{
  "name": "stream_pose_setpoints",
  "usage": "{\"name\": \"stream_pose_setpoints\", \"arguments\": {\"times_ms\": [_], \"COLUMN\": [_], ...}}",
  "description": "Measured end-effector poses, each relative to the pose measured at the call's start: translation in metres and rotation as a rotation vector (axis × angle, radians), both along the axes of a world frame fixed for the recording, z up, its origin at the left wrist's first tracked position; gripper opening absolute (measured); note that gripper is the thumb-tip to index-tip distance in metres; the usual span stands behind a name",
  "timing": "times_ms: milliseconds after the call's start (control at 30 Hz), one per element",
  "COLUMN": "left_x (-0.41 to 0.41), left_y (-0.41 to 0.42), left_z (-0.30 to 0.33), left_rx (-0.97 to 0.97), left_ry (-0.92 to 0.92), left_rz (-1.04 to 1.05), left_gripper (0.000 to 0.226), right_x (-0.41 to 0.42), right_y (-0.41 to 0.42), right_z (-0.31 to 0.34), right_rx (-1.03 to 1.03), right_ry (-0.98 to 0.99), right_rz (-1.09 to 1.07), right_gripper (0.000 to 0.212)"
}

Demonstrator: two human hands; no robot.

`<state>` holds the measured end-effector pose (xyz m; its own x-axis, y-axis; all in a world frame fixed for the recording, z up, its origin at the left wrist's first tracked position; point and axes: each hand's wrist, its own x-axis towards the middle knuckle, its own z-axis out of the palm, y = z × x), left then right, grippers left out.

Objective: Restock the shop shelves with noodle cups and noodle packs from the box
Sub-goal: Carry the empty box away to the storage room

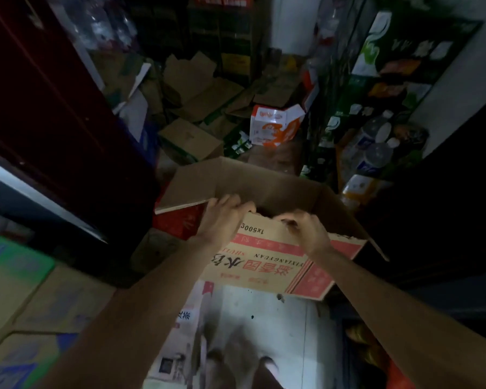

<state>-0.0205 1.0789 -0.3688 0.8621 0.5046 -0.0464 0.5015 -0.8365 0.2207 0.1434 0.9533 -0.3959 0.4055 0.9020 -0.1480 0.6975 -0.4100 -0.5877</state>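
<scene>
A brown cardboard box (267,265) with red printing and black characters is held up in front of me in a dim storeroom, its flaps open. My left hand (222,217) grips the near top edge of the box on the left. Just to its right, my right hand (303,228) pinches the same torn edge. The inside of the box is dark, and I cannot see any noodle cups or packs in it.
Flattened and empty cartons (197,91) pile up on the floor ahead, with a white and orange carton (275,126) among them. Bottled water (376,153) stands at the right. Stacked boxes (20,299) sit at my lower left beside a dark door (54,108).
</scene>
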Motion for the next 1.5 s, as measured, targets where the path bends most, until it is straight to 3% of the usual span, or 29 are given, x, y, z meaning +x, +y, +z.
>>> {"name": "stream_pose_setpoints", "arguments": {"times_ms": [233,400,667,1000,1100,1233,1333,1500], "left_x": [0.032,0.046,0.058,0.045,0.047,0.052,0.058,0.055], "left_y": [0.047,0.069,0.085,0.092,0.088,0.058,0.046,0.031], "left_z": [-0.155,-0.232,-0.313,-0.382,-0.388,-0.389,-0.397,-0.414], "left_rx": [-0.007,-0.017,-0.064,0.046,0.055,-0.218,-0.635,-0.934], "left_ry": [-0.032,0.012,0.077,0.019,-0.123,-0.301,-0.321,-0.25], "left_rz": [-0.065,-0.066,-0.13,0.057,0.273,0.614,0.609,0.469], "left_gripper": [0.032,0.031,0.03,0.028,0.029,0.068,0.078,0.107], "right_x": [0.022,0.02,0.026,0.029,0.031,0.02,0.017,0.033], "right_y": [0.034,0.052,0.062,0.059,0.058,0.068,0.071,0.042], "right_z": [-0.143,-0.219,-0.3,-0.354,-0.358,-0.358,-0.361,-0.369], "right_rx": [0.005,-0.018,-0.128,-0.241,-0.229,-0.238,-0.24,-0.372], "right_ry": [-0.081,-0.112,-0.141,-0.177,-0.241,-0.246,-0.127,-0.07], "right_rz": [-0.065,-0.097,-0.135,-0.154,-0.217,-0.236,-0.213,-0.242], "right_gripper": [0.033,0.031,0.027,0.025,0.021,0.02,0.019,0.029]}}
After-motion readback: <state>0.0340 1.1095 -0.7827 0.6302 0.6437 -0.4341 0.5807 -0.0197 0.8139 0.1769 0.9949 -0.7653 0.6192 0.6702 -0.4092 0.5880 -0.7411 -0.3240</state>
